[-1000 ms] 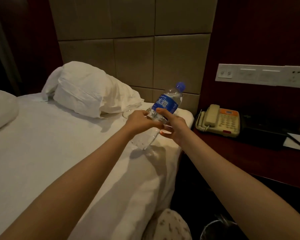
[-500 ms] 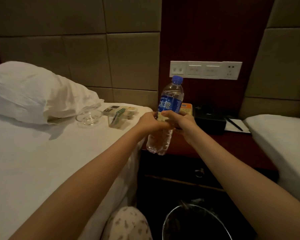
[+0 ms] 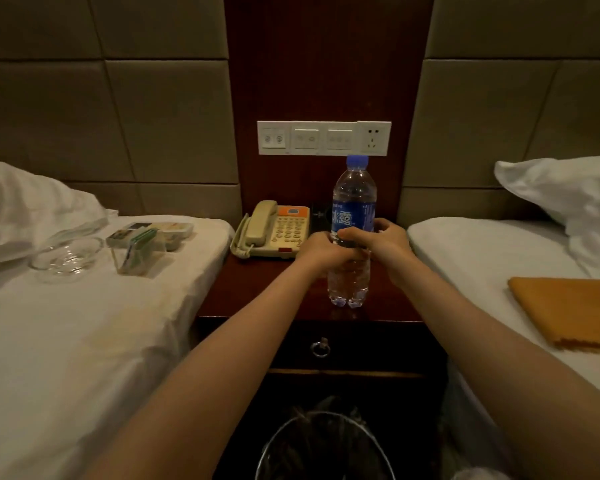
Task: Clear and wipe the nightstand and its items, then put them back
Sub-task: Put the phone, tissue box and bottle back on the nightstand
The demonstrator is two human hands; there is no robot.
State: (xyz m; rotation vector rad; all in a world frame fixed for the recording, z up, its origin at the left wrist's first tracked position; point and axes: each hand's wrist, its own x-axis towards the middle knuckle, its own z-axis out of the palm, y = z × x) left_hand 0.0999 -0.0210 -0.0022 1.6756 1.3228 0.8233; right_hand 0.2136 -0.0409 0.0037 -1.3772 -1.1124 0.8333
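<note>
Head view shows you the clear plastic water bottle with a blue cap and blue label (image 3: 352, 202) standing upright, its base down on the dark red wooden nightstand (image 3: 257, 292) near the front edge, right of centre. Half a second ago you held it tilted in the air in front of the nightstand. Your left hand (image 3: 321, 251) and right hand (image 3: 388, 244) both grasp its middle just under the label, fingers curled round it from either side.

Just left of the bottle sits the beige push-button telephone with an orange panel (image 3: 274, 230), and behind them the white switch and socket plate (image 3: 324, 138) is on the wall. Your view has swung to face the nightstand squarely.

On the white-sheeted left bed (image 3: 84, 341) lie the clear glass bowl (image 3: 66, 258), the clear plastic card stand (image 3: 137, 254) and the shallow tray of packets (image 3: 163, 230), well apart from the nightstand. The white right bed (image 3: 482, 258) has come fully into view, with a flat orange cloth (image 3: 568, 310) lying on it. Below the drawer's ring pull (image 3: 321, 348) stands the round wire waste bin (image 3: 326, 448).
</note>
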